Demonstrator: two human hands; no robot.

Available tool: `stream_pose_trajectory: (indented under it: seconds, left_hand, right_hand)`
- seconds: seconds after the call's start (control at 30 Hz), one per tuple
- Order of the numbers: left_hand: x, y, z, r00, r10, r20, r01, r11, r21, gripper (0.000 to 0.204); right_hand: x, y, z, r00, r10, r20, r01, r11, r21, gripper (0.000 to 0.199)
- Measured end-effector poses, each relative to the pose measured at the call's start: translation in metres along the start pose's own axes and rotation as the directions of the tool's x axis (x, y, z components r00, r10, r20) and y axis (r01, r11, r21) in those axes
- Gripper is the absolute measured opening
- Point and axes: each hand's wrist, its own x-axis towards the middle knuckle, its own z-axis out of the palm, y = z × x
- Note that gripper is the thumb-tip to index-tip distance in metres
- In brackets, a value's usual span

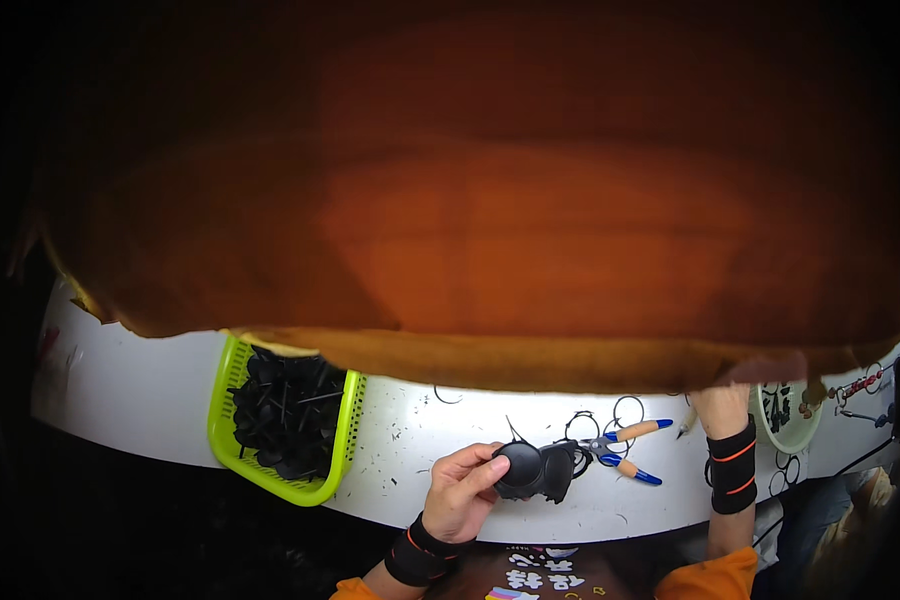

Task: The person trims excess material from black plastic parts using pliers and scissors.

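Note:
My left hand (460,487) pinches a black cup-shaped part (519,466) between thumb and fingers, above the white table. A second black piece (558,472) shows against its right side; I cannot tell if the two are joined. Just right of them lie pliers (625,452) with orange and blue handles, their jaws near several thin black rings (582,428). My right hand (722,403) reaches forward on the right, near a pale bowl (806,437). Its fingers vanish behind a large orange-brown sheet (570,250), so what they hold is hidden.
On the left, a bright green basket (348,440) holds a heap of black parts. Black scraps are scattered over the white table (410,510). Small dark pieces lie in the bowl. A slim pointed tool (686,424) rests beside my right hand. The sheet covers the upper view.

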Motion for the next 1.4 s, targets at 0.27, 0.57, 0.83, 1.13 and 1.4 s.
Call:
stream_pose_trajectory:
  seconds: [0.27,0.57,0.83,1.13,1.4]
  left_hand:
    - [0.004,-0.006,-0.006,0.995,0.048,0.091,-0.045,0.998,-0.032,0.021]
    - [0.000,-0.017,0.003,0.967,0.239,0.091,-0.239,0.971,-0.005,0.025]
    - [-0.012,-0.023,0.010,0.917,0.378,0.124,-0.394,0.909,0.139,0.029]
    - [-0.012,-0.024,0.014,0.867,0.469,0.170,-0.493,0.857,0.150,0.027]
    - [-0.010,-0.022,0.021,0.895,0.418,0.153,-0.440,0.882,0.169,0.021]
  right_hand:
    - [-0.026,-0.075,-0.059,0.852,-0.349,0.390,0.161,0.883,0.441,0.053]
    - [-0.027,-0.059,-0.057,0.945,-0.187,0.269,-0.018,0.791,0.612,0.049]
    - [-0.010,-0.110,-0.088,0.940,-0.340,-0.025,0.292,0.764,0.576,0.066]
    - [-0.016,-0.106,-0.096,0.953,-0.293,-0.076,0.279,0.753,0.596,0.060]
    - [-0.021,-0.115,-0.097,0.951,-0.302,-0.061,0.300,0.858,0.417,0.046]
